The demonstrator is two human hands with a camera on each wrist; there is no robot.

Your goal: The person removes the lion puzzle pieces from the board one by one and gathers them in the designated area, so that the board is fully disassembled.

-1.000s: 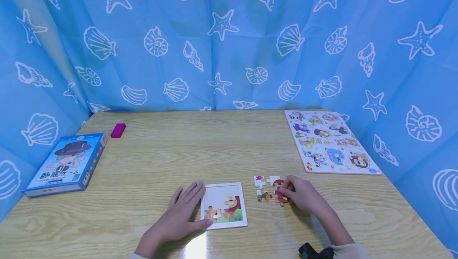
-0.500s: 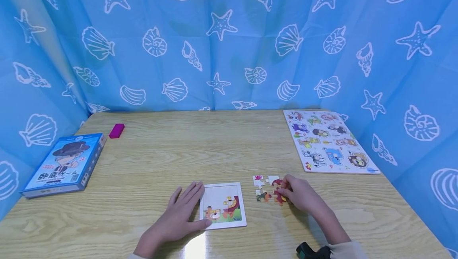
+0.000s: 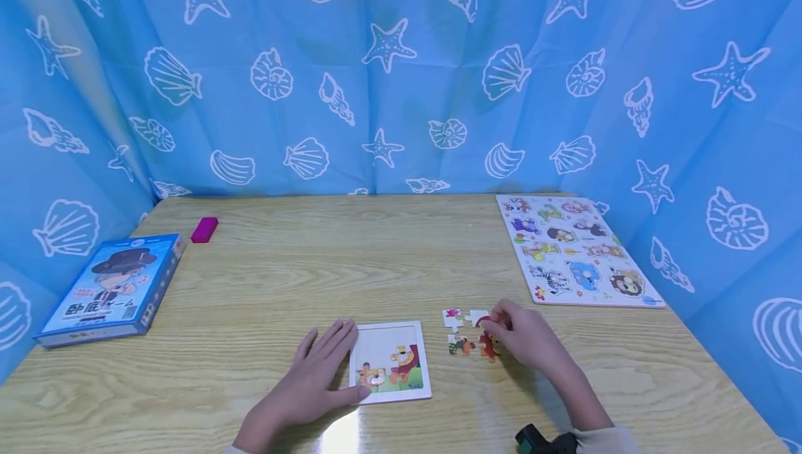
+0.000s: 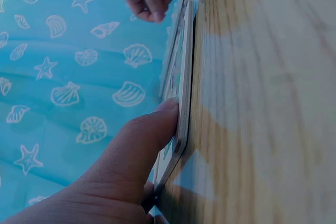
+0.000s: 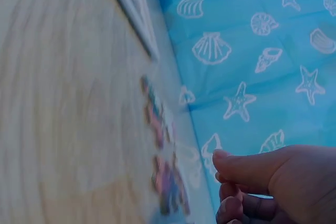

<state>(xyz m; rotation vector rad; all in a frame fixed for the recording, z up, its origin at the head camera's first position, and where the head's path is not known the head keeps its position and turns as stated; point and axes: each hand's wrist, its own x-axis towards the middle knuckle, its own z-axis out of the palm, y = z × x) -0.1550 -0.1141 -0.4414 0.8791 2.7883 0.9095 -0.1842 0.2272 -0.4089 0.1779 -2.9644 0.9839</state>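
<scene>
A square puzzle tray (image 3: 388, 342) with a white rim lies on the table, some picture pieces (image 3: 404, 365) set along its lower part. My left hand (image 3: 321, 374) rests at the tray's left side with fingers extended. Its thumb (image 4: 152, 124) presses on the tray's edge in the left wrist view. To the right lie several loose jigsaw pieces, including a white-and-pink one (image 3: 454, 318) and a green-and-brown one (image 3: 461, 345). Over the right-hand pieces hovers my right hand (image 3: 528, 337), fingers loosely bent; the right wrist view shows nothing between thumb and fingers.
An animal knob-puzzle board (image 3: 583, 248) lies at the back right of the table. A blue game box (image 3: 113, 287) is at the left, and a small magenta block (image 3: 205, 230) lies at the back left. A blue curtain (image 3: 401, 92) surrounds the table.
My right hand has risen slightly from the loose pieces, showing more of the lower right piece. The left hand stays on the tray.
</scene>
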